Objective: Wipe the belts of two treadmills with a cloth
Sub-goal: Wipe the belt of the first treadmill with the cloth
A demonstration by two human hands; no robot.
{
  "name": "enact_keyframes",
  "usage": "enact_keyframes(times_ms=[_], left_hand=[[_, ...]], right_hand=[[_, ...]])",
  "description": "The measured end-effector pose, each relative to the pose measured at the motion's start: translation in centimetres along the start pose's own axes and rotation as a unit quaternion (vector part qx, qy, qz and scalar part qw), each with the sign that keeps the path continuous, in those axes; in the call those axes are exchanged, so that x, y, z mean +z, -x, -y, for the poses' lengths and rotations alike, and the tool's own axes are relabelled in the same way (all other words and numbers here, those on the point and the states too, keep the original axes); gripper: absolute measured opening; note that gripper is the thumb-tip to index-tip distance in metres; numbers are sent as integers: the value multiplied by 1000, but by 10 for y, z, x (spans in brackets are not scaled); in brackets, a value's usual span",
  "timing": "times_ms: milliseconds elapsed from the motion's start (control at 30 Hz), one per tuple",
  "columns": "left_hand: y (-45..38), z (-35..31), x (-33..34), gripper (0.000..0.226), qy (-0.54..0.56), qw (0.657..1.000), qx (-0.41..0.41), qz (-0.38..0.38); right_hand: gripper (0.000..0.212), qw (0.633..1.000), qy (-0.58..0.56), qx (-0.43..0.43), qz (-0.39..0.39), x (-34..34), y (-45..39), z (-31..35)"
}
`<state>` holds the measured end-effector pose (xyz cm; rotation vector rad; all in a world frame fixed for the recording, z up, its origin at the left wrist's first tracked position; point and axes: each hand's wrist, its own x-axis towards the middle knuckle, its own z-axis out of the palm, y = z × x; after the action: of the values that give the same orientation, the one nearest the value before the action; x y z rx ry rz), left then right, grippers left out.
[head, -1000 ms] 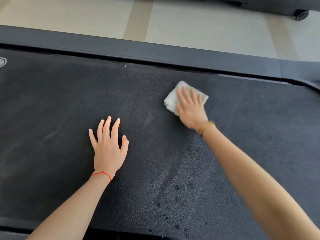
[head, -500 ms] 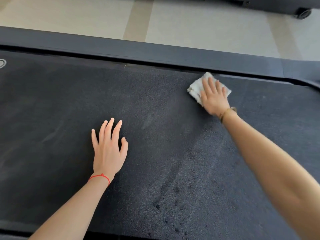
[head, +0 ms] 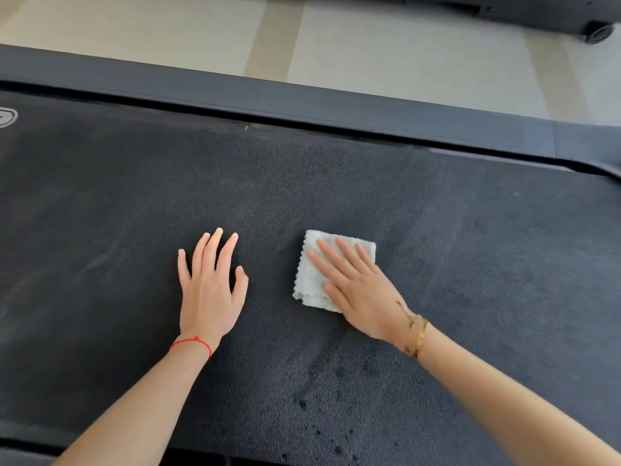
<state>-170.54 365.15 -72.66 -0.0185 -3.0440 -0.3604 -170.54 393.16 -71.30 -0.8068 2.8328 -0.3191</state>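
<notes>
A black textured treadmill belt (head: 470, 247) fills most of the view. A folded white cloth (head: 311, 275) lies on it near the middle. My right hand (head: 359, 290) presses flat on the cloth, fingers spread, covering its right part. My left hand (head: 210, 284) rests flat on the bare belt just left of the cloth, fingers apart, holding nothing. Dark wet spots (head: 322, 415) dot the belt near its front edge.
The treadmill's dark side rail (head: 302, 105) runs along the far edge of the belt. Beyond it is pale tiled floor (head: 403, 52). The base and a wheel of another black machine (head: 598, 31) sit at the top right.
My right hand has drawn the cloth from the far edge by the rail back towards me and to the left, to the middle of the belt. My left hand stays put.
</notes>
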Motion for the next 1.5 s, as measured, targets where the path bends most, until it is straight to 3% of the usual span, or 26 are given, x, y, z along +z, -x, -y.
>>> enact_keyframes(times_ms=[67, 133, 267, 367, 433, 567, 700, 767, 933, 1000, 1167, 1333, 1433, 1500], left_hand=[[-1, 0, 0, 57, 2, 1000, 1, -1], [-1, 0, 1, 57, 3, 1000, 1, -2], [-1, 1, 3, 57, -4, 1000, 0, -8], [-2, 1, 4, 57, -6, 1000, -4, -12], [-1, 2, 5, 57, -8, 1000, -2, -15], [-1, 3, 7, 56, -6, 1000, 1, -22], [0, 3, 5, 54, -5, 1000, 4, -24], [1, 4, 5, 51, 1, 1000, 5, -25], [1, 6, 3, 50, 24, 999, 4, -28], [0, 6, 3, 49, 34, 999, 7, -32], [1, 7, 5, 49, 44, 998, 9, -44], [3, 7, 3, 44, 78, 994, 34, -62], [13, 7, -1, 43, 85, 992, 80, -48], [26, 9, -3, 45, 81, 991, 101, -22]], right_hand=[[56, 999, 50, 13, 3, -11, -16, -31], [56, 992, 87, 92, -11, -28, -43, -81], [57, 947, -16, 315, -51, -70, -92, -175], [58, 918, -74, 389, -36, -73, -122, -173], [58, 934, -60, 350, -46, -64, -130, -146], [57, 985, 22, 168, -29, -41, -118, -75], [54, 1000, 15, -1, -5, -15, -56, -24], [54, 1000, 11, 12, -3, -18, -38, -40], [53, 982, -43, 182, -21, -26, -42, -51], [53, 985, -31, 169, -24, -18, -33, -22], [53, 999, -15, 41, 10, 13, 36, 75], [54, 1000, -11, -12, 26, 42, 103, 149], [54, 1000, 8, 7, 23, 41, 127, 138], [55, 996, 13, 83, 7, 33, 135, 109]])
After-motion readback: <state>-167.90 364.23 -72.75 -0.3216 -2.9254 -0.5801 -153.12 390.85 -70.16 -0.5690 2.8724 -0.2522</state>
